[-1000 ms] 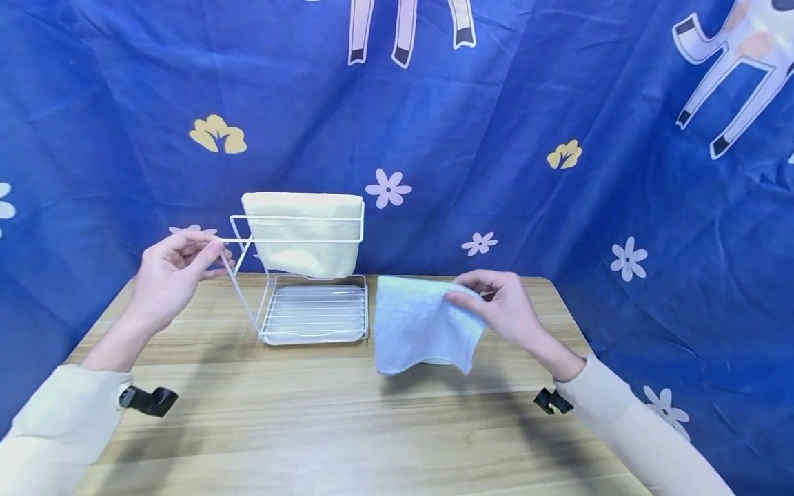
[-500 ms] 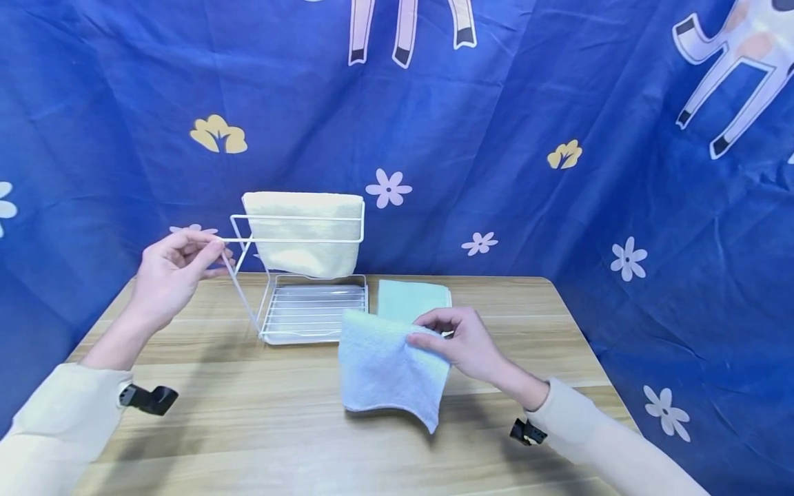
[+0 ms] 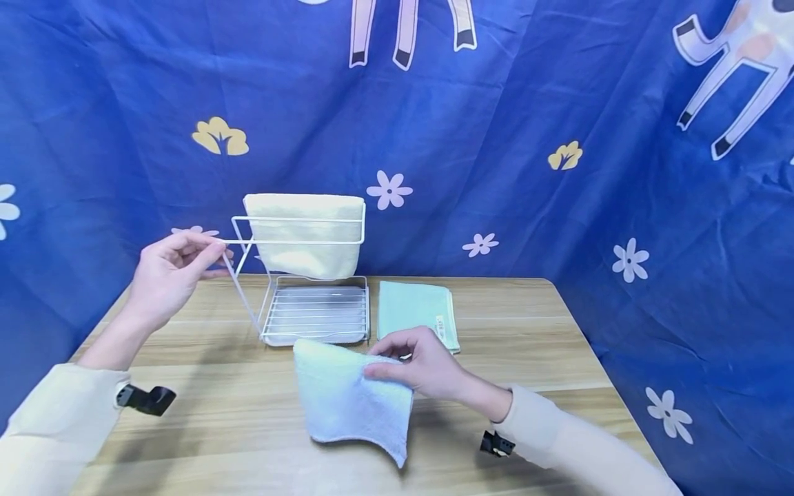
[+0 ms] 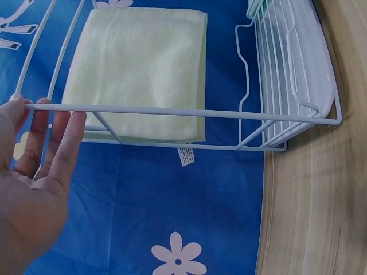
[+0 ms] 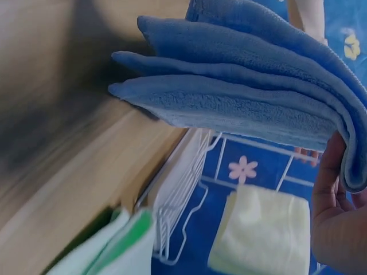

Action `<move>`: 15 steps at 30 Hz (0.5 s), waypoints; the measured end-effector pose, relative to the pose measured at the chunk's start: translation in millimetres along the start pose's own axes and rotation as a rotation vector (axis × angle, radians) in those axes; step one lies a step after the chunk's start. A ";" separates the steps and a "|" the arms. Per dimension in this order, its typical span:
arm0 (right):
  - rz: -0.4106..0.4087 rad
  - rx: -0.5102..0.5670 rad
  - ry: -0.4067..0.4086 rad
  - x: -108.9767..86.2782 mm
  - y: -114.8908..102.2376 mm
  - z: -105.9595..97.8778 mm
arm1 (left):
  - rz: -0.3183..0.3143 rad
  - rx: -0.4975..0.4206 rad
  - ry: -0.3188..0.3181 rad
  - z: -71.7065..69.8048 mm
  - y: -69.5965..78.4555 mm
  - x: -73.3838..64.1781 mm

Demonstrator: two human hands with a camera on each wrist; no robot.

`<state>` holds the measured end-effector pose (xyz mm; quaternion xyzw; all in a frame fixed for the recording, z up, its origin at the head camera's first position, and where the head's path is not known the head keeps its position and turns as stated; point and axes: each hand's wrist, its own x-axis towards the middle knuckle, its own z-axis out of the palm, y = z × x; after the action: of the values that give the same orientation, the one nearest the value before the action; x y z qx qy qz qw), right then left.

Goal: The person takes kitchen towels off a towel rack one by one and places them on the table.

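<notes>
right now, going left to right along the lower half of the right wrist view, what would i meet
wooden table → green cloth → base of the white rack → pale yellow cloth → right hand

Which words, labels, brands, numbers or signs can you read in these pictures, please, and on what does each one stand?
None can be read.
White tag at the pale yellow towel's edge: printed, too small to read.
White label on the mint green towel: too small and blurred to read.
</notes>
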<state>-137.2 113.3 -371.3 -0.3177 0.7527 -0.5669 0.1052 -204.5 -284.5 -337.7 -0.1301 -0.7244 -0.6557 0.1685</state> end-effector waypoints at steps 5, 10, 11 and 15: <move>-0.029 0.040 -0.055 4.0 -0.2 15.3 | -0.010 -0.023 0.001 0.9 1.3 -0.8; 0.007 0.081 -0.117 7.1 -5.7 32.2 | -0.013 -0.019 0.001 0.2 3.0 -0.3; 0.015 0.084 -0.132 7.6 -7.0 35.7 | -0.014 -0.021 -0.001 0.3 2.9 -0.1; 0.026 0.079 -0.187 9.8 -9.6 47.3 | -0.010 -0.019 -0.003 0.5 1.8 0.5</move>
<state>-116.8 68.8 -376.3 -0.3551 0.7209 -0.5624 0.1950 -204.2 -283.8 -335.9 -0.1290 -0.7190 -0.6632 0.1632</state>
